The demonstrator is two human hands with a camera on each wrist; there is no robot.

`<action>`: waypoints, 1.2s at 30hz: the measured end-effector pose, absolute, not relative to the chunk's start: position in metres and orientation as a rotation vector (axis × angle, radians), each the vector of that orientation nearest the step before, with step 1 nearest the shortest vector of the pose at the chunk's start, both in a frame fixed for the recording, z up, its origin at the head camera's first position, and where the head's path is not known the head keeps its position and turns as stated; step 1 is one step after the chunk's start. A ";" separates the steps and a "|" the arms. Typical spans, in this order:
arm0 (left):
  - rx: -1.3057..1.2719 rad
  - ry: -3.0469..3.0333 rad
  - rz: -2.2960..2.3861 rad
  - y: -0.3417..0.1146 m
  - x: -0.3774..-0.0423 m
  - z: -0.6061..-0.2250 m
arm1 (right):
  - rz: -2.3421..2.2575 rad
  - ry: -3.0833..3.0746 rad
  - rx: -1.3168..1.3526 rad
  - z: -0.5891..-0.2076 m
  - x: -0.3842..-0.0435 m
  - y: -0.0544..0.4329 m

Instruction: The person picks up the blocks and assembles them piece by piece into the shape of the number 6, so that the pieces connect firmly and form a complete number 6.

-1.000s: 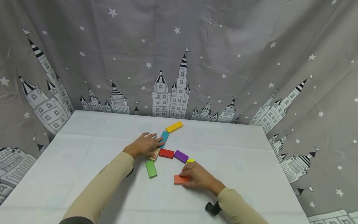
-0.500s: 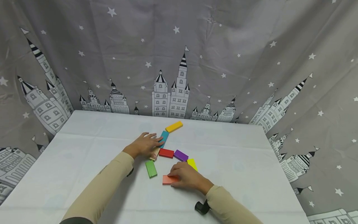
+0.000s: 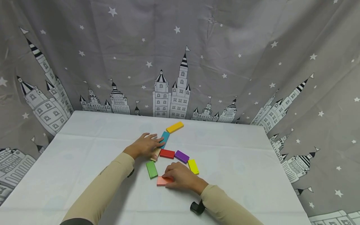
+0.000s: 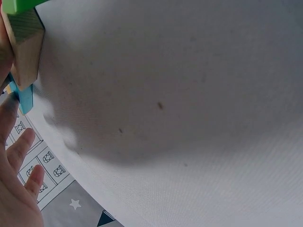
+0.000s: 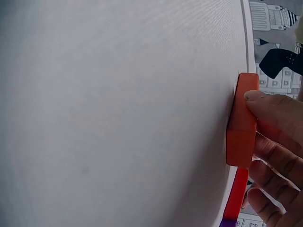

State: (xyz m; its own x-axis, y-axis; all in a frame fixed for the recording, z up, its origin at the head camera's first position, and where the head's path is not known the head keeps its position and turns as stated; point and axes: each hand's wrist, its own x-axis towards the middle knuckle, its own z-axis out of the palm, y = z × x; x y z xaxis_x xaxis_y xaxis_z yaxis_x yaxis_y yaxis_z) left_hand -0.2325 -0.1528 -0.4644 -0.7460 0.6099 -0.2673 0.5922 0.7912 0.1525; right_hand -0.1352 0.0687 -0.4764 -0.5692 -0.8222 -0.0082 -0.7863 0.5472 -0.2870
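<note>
My right hand (image 3: 181, 176) pinches an orange-pink wooden block (image 3: 161, 181) between thumb and fingers; the right wrist view shows the thumb lying along the orange block (image 5: 241, 127). The block's left end is right at the near end of a green block (image 3: 152, 169). My left hand (image 3: 144, 146) lies spread, its thumb at a plain wood block (image 3: 158, 153) and its fingertips on a blue block (image 3: 165, 139). Part of the plain block is hidden by the hand. A red block (image 3: 167, 154), a purple block (image 3: 182, 157) and a yellow block (image 3: 193, 166) curve off to the right.
An amber block (image 3: 175, 127) lies beyond the blue one. A white cloth covers the table (image 3: 239, 165), and a grey curtain (image 3: 230, 37) printed with castles and stars hangs behind it. A black wrist camera (image 3: 197, 207) hangs under the right wrist.
My right hand has slid the orange block leftward, from below the yellow block to the green block's near end. The yellow block has come into full view. The left hand stays put.
</note>
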 end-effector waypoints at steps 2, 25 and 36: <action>0.916 2.676 0.085 -0.153 -0.232 -0.464 | -0.373 2.640 -1.384 -0.476 -0.135 0.067; 0.918 2.667 0.090 -0.156 -0.238 -0.465 | -0.379 2.645 -1.335 -0.473 -0.137 0.057; 0.998 2.658 0.076 -0.168 -0.255 -0.463 | -0.420 2.670 -1.323 -0.471 -0.148 0.047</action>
State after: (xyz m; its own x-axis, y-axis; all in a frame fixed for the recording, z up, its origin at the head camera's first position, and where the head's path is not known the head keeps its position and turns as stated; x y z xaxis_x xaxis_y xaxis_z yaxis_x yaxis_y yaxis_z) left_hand -0.2550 -0.1675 -0.4631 -0.7136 0.6506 -0.2597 0.6348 0.7574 0.1532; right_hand -0.1476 0.0466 -0.4715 -0.6065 -0.7950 0.0050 -0.7582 0.5765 -0.3045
